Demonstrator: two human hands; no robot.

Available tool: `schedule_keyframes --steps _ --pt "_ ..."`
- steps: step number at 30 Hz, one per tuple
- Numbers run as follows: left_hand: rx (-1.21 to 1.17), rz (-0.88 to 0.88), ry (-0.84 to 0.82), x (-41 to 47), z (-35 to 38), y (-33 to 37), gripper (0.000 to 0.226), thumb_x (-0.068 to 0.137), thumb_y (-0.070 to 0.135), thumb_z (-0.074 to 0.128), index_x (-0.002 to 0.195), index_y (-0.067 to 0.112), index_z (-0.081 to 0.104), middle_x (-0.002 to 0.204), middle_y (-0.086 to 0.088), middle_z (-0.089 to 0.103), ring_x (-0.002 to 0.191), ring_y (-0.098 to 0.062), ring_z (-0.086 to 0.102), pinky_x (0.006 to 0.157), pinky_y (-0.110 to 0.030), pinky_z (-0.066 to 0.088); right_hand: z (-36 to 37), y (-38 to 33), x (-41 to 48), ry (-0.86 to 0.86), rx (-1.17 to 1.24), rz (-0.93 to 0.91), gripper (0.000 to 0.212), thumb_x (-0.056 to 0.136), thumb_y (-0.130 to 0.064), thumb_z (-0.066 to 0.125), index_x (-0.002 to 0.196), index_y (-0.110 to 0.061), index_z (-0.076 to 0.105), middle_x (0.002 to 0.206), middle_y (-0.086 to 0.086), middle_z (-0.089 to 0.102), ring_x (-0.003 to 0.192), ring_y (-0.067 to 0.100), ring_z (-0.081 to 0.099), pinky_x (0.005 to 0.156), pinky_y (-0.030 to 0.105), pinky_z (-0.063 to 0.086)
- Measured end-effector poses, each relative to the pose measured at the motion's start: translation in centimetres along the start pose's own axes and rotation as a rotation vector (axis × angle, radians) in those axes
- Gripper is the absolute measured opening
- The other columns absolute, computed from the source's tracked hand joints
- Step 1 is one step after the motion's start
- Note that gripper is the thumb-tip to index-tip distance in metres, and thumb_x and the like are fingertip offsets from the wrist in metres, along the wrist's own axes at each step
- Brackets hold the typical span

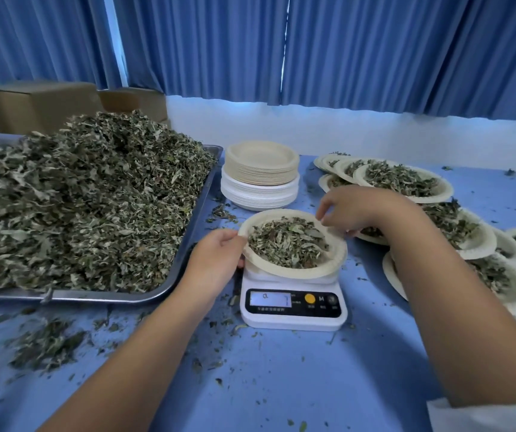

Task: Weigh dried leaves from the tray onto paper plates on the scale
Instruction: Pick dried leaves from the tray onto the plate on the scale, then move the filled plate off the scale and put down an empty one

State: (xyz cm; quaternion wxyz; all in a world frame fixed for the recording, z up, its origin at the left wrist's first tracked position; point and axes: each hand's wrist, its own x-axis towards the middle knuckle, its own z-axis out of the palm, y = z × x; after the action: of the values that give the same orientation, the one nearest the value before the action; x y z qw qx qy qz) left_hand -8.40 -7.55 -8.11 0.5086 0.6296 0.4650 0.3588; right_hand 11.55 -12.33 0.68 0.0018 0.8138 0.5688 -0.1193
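Note:
A paper plate (328, 269) filled with dried leaves (287, 243) sits tilted on the white digital scale (292, 307). My left hand (216, 257) grips the plate's left rim. My right hand (356, 208) holds the plate's far right rim with curled fingers. A heap of dried leaves (88, 201) fills the metal tray (202, 210) at the left. The scale's display is lit; its reading is too blurred to tell.
A stack of empty paper plates (261, 173) stands behind the scale. Several filled plates (406, 182) overlap along the right of the blue table (312, 385). Loose leaf scraps (44, 341) lie at the front left. Cardboard boxes (38, 104) stand behind the tray.

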Motion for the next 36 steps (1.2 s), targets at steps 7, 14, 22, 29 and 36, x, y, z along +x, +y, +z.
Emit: schedule_keyframes --steps 7,14,22,29,36 --pt "0.057 0.041 0.033 -0.3 0.3 -0.2 0.024 0.096 0.025 0.048 0.077 0.025 0.063 0.044 0.007 0.052 0.053 -0.015 0.046 0.055 -0.031 0.036 0.0 0.4 -0.4 -0.001 0.059 -0.009 0.041 0.085 0.003 0.044 0.112 -0.022 0.061 0.090 -0.001 0.061 0.060 0.018 0.057 0.051 0.023 0.045" --pt "-0.172 0.103 0.038 -1.6 1.6 1.9 0.021 0.095 0.016 0.049 0.086 0.023 0.067 0.048 0.006 0.053 0.041 -0.004 0.045 0.039 -0.016 0.034 -1.9 3.2 -3.2 0.204 0.240 -0.065 0.038 0.088 -0.001 0.043 0.109 -0.024 0.065 0.102 -0.012 0.050 0.084 0.009 0.050 0.063 0.020 0.036" --pt "-0.328 0.114 -0.067 -3.0 8.9 6.0 0.037 0.093 0.014 0.050 0.060 0.020 0.066 0.048 0.004 0.049 0.041 -0.007 0.043 0.039 -0.016 0.031 -3.1 10.0 -6.7 0.350 0.349 0.084 0.027 0.091 -0.004 0.044 0.094 -0.023 0.062 0.080 -0.009 0.053 0.062 0.009 0.046 0.048 0.023 0.031" --pt "-0.331 0.130 -0.215 -5.0 17.1 9.7 0.026 0.094 0.011 0.046 0.075 0.017 0.062 0.045 0.008 0.054 0.042 -0.004 0.050 0.046 -0.018 0.034 -4.2 18.4 -9.9 0.465 0.407 0.215 0.027 0.088 -0.007 0.043 0.090 -0.023 0.065 0.069 -0.007 0.053 0.052 0.014 0.047 0.046 0.024 0.032" --pt "-0.295 0.131 -0.377 -6.7 25.3 12.7 0.025 0.094 0.007 0.040 0.078 0.010 0.060 0.060 -0.001 0.067 0.055 -0.012 0.060 0.046 -0.018 0.044 -3.5 26.7 -11.2 0.516 0.460 0.334 0.025 0.091 -0.010 0.046 0.083 -0.028 0.061 0.081 -0.010 0.053 0.063 0.012 0.050 0.051 0.027 0.033"
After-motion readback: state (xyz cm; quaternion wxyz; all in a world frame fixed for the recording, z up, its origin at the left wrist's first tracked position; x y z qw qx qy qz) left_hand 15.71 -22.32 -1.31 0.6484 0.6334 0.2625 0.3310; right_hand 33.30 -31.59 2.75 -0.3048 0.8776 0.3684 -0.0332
